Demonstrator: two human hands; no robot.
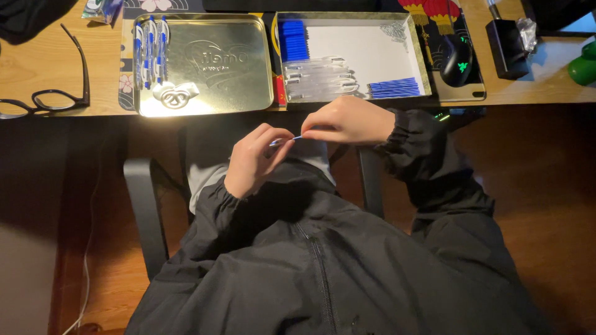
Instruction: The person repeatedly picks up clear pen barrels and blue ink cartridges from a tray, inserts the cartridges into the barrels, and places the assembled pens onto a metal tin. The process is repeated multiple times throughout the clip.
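Wooden desk [37, 68], gold tin lid [205, 65], glasses [56, 93], brown floor [546, 186]

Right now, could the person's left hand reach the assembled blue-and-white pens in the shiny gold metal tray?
Probably yes: the left hand sits just below the gold tray, nothing blocks the pens, though it pinches a small blue pen part.

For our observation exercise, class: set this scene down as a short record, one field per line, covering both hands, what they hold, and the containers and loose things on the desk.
Left hand: pinches one end of a thin pen part.
Right hand: grips its other end.
Gold tin tray: finished blue-and-white pens along its left side, a white coiled bit below them.
White-lined box: blue caps, clear barrels, blue refills.
Glasses: black, lying on the desk's left.
Mouse: black, right of the box.
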